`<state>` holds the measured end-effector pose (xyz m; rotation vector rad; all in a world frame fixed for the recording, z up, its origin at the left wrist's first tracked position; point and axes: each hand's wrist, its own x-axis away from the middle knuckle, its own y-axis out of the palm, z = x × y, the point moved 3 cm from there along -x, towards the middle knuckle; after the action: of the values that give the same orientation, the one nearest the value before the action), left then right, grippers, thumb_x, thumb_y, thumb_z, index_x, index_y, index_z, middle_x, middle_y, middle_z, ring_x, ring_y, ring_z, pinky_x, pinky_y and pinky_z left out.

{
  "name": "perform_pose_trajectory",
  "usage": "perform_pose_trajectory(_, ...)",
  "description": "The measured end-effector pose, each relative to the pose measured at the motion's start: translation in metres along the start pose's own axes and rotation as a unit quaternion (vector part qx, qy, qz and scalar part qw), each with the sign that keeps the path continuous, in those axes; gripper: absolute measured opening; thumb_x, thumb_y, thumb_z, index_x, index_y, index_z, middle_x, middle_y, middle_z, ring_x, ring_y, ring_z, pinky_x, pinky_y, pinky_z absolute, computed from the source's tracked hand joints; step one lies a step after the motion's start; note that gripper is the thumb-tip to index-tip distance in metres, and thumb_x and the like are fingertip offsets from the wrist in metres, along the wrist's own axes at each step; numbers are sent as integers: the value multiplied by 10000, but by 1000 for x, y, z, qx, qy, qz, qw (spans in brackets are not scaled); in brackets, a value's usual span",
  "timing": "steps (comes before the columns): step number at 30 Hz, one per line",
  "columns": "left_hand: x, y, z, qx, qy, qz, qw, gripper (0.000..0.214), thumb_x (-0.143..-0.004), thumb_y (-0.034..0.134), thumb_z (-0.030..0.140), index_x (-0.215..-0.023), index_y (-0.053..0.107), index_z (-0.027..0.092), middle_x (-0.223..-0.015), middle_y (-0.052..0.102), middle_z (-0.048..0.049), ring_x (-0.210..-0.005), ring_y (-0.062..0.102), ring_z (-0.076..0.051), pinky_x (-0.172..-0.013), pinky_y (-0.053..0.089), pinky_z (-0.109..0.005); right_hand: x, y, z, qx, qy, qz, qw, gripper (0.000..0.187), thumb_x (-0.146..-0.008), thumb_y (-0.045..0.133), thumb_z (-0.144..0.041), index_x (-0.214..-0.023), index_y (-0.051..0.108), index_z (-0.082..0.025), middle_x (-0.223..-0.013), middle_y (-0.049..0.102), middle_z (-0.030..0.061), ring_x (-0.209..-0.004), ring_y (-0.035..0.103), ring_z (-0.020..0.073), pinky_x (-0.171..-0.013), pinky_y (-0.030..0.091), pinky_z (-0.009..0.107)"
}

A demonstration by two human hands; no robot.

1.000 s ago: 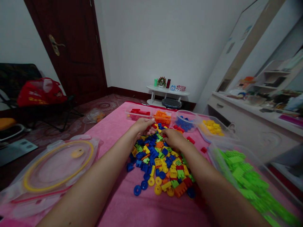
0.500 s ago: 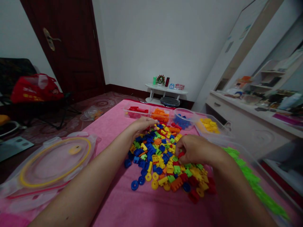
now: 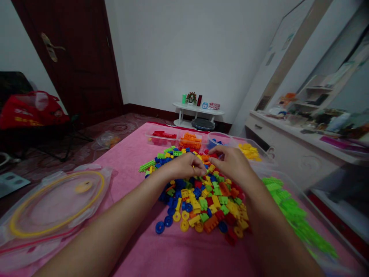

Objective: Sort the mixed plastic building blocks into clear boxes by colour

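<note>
A heap of mixed toy building bricks [image 3: 198, 196] in blue, yellow, green, red and orange lies on a pink cloth [image 3: 144, 246]. Over the heap's middle is my left hand [image 3: 187, 165], palm down with its fingers curled inward; whatever they hold is hidden. My right hand [image 3: 230, 157] reaches in at the heap's far right side. Its thumb and forefinger are a little apart, close to red and orange bricks. Several small wheels [image 3: 184, 226] lie along the near edge of the heap.
Clear containers hold red bricks [image 3: 163, 134], orange bricks [image 3: 190, 141], blue bricks [image 3: 216, 142], yellow bricks [image 3: 249, 152] and green bricks [image 3: 294, 211]. Clear lids [image 3: 60, 200] lie at the left. A white dresser [image 3: 300, 154] stands at the right.
My left hand has moved right and nearer me, uncovering green bricks at the far left of the heap. The right hand has moved farther away from me, off the heap's middle. The view has shifted slightly.
</note>
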<state>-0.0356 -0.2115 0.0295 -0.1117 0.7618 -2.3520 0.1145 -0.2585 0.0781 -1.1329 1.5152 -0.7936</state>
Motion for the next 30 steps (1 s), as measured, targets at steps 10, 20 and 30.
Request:
perform_pose_trajectory(10,4,28,5,-248,-50,24,967,130,-573,744,143,-527,642,210,-547,576,-21,-554,519,-159,-562,358,-236,5,2,10,-18,-39,-112,993,124,-720,651,-258,-813,732,-243,-791,700,20,-665,601,155,-555,393,233)
perform_pose_trajectory(20,13,67,41,-181,92,-87,975,178,-712,600,158,-811,736,215,-752,717,-33,-628,602,-157,-566,406,-221,3,-13,8,-75,-51,-1,996,136,-752,621,-228,-840,724,-212,-798,698,25,-683,599,143,-591,417,233)
perform_pose_trajectory(30,18,84,47,-305,69,-24,950,39,-638,667,155,-609,658,179,-577,623,-94,-512,565,-197,-485,375,-277,5,-13,-2,-68,-55,-4,996,137,-745,626,-205,-837,727,-196,-759,691,29,-668,596,142,-592,408,232)
